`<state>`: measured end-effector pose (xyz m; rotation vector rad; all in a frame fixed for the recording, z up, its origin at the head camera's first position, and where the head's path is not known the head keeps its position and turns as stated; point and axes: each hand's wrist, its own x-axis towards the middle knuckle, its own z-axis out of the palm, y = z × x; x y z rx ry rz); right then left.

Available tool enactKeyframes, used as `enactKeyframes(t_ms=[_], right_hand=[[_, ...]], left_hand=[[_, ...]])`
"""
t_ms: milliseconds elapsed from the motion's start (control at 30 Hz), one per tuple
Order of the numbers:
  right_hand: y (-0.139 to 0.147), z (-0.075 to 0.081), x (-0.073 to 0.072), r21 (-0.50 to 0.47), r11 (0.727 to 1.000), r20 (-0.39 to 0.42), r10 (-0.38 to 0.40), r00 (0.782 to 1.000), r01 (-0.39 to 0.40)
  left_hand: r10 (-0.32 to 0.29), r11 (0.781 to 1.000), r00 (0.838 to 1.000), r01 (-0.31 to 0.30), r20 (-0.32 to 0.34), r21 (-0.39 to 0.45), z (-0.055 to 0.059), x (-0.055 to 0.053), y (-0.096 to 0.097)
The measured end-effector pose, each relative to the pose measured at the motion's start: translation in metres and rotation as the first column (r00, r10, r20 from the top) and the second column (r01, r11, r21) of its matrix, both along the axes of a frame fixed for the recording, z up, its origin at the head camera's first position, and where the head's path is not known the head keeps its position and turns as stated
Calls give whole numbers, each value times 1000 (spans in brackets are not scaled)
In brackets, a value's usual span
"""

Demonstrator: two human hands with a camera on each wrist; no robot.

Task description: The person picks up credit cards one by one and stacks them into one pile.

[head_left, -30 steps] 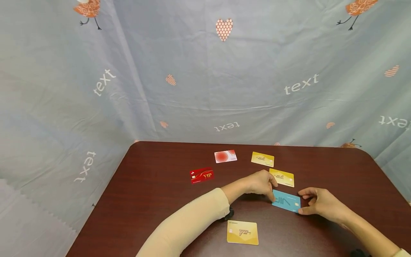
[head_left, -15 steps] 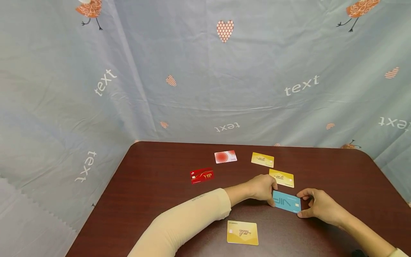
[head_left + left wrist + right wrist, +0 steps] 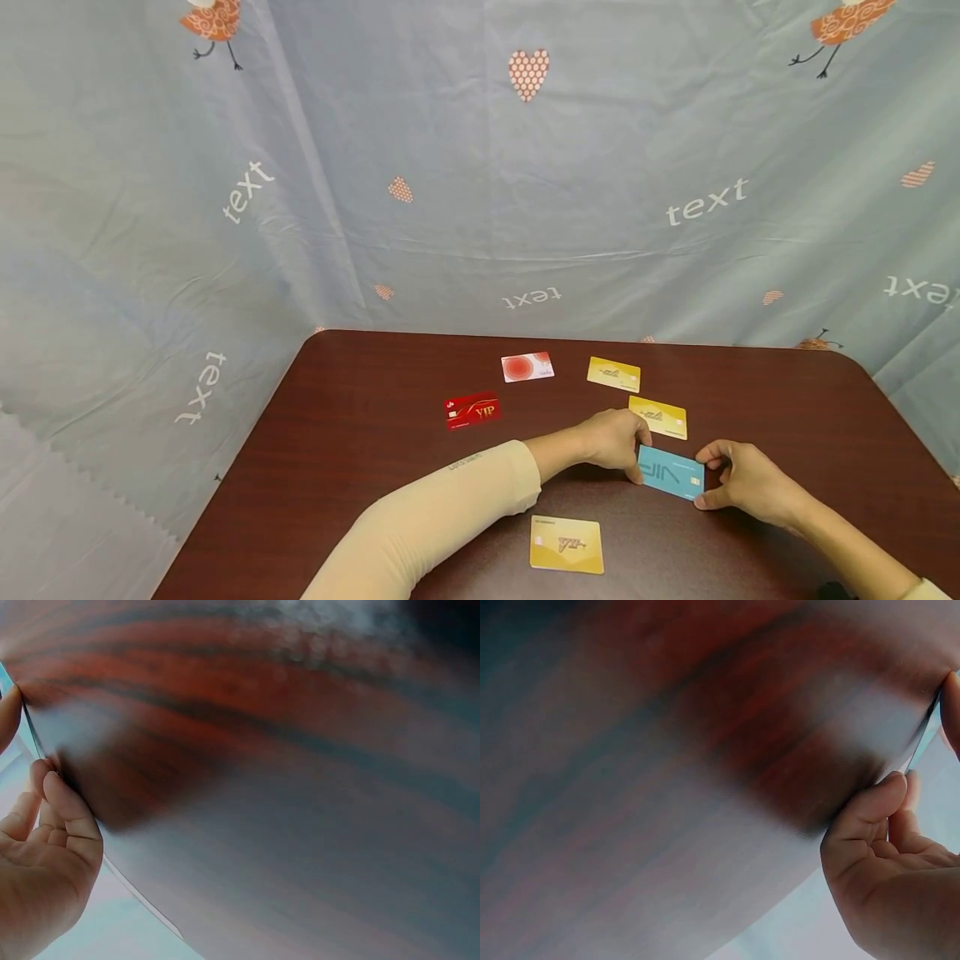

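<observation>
A light blue VIP card (image 3: 671, 472) lies low over the table at the right of the head view, held between both hands. My left hand (image 3: 611, 442) grips its left end, thumb at the near corner and index finger at the far one. At the opposite end, my right hand (image 3: 753, 485) holds the card the same way, the thumb at the near right corner. From the right wrist the card (image 3: 924, 739) shows edge-on as a thin strip between the fingertips. Just beyond it lies a yellow card (image 3: 657, 417), close to the left fingers.
Another yellow card (image 3: 614, 374) and a white card with a red circle (image 3: 527, 367) lie farther back on the dark brown table (image 3: 360, 433). To the left is a red VIP card (image 3: 472, 410). A gold card (image 3: 566, 544) rests nearer the front. Patterned cloth (image 3: 450, 208) hangs behind.
The left hand has lowered slightly toward the near side, its fingertips shifting to the blue card's left edge. The right hand and the other cards stay almost where they were.
</observation>
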<state>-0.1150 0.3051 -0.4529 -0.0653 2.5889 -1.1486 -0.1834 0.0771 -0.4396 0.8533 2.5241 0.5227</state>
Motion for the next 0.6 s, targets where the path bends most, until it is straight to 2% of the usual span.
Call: enactKeyframes(t_ms=[133,267,367,600], right_hand=[[-1,0,0,-14,1000,-7,-11,1000,11],[-2,1,1,-84,996,11,-8,1000,9],[-1,2,1,-144,989,44,-11,999,17],[5,1,0,-200,977,120,-46,992,70]], left_hand=[[4,1000,1000,-4,3,4,-1,0,0],[15,1000,1000,-15,7,17,-2,-1,1],[22,999,1000,-22,18,38,-3,-1,1],[27,998,999,-28,31,55,-1,-1,2]])
